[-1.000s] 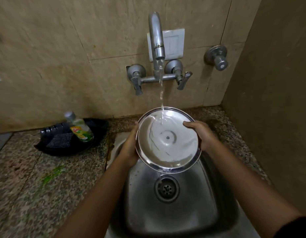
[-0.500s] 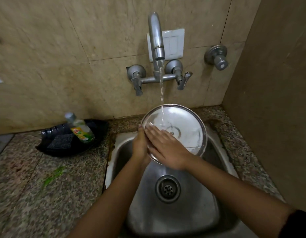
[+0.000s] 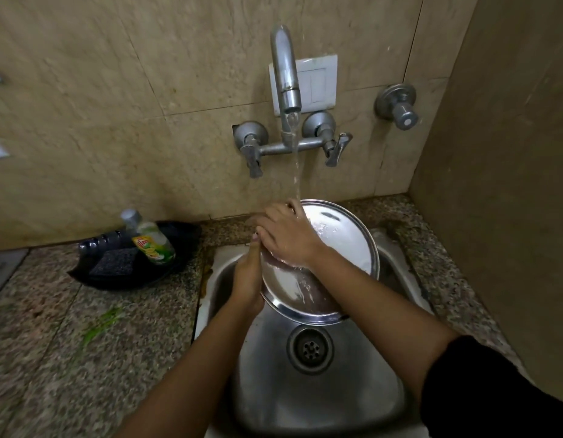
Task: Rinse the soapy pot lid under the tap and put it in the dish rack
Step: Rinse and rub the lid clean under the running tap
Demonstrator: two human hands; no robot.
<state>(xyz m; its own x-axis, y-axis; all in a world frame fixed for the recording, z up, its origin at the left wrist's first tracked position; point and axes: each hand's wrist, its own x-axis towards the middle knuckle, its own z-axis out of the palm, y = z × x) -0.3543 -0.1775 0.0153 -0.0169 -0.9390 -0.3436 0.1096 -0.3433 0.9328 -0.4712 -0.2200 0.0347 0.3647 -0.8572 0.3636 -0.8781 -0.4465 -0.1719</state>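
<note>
The round steel pot lid (image 3: 343, 245) is tilted over the sink, its white soapy inner face turned up towards me. My left hand (image 3: 247, 279) grips its left rim. My right hand (image 3: 286, 235) lies flat across the lid's upper left part, fingers spread on the wet surface. Water runs from the tap (image 3: 286, 74) and lands at my right hand's fingertips near the lid's top edge. No dish rack is in view.
The steel sink (image 3: 337, 396) with its drain (image 3: 310, 347) lies below the lid. A black tray (image 3: 185, 245) on the granite counter at left holds a dish soap bottle (image 3: 152, 241) and a scrub pad (image 3: 114, 263). A wall stands close on the right.
My right hand left the lid's right rim, crossed onto its face, and has now slid up to the top left under the stream. The lid moved slightly back and right.
</note>
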